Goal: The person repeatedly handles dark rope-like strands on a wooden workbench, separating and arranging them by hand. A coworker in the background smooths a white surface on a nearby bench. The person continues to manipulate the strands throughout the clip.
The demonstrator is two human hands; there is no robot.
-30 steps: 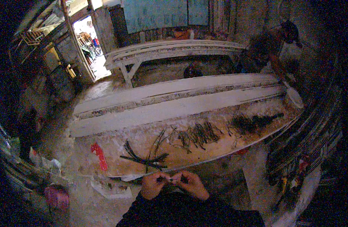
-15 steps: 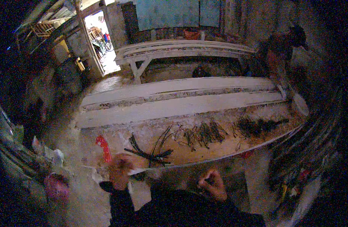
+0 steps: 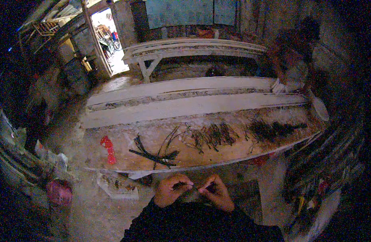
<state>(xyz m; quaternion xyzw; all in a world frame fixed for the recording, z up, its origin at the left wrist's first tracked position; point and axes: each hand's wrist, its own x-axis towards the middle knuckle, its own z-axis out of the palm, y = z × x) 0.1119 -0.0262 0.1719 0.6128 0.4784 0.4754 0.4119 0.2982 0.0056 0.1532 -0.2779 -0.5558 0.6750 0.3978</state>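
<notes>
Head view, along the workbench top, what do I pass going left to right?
Red tool → black strips → thin wire pieces → dark pile.

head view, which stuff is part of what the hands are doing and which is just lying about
In use:
- left hand and right hand, pinching something small and dark between them
- dark strips on the workbench

Lying about:
- red tool
- far bench
- tray on the floor
</notes>
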